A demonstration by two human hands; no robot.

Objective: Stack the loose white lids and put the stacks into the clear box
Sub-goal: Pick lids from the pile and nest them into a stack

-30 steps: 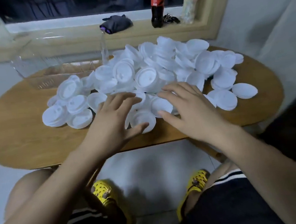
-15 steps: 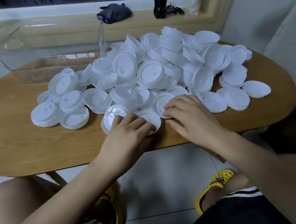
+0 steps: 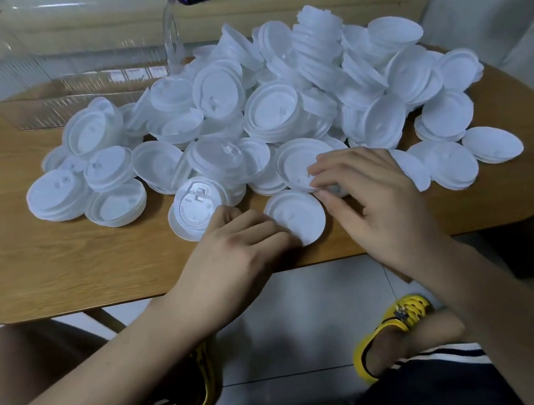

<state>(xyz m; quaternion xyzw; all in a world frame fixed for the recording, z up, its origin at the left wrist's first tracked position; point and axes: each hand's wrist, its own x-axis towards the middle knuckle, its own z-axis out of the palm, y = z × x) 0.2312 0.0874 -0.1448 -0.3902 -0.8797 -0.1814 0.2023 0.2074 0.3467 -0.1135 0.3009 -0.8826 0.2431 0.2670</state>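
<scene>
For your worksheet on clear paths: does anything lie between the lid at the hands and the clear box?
Yes. The lid under the left hand and right hand sits at the table's near edge; the heap of loose lids lies between it and the clear box at far left.

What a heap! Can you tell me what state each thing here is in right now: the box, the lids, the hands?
Clear box: open-topped, no lids inside.
Pile of lids: mostly loose, a few short stacks.
Near lid: flat at the table's front edge.
Left hand: fingers on the near lid.
Right hand: fingertips on a lid in the pile, not lifting.
Table: crowded with lids.
</scene>
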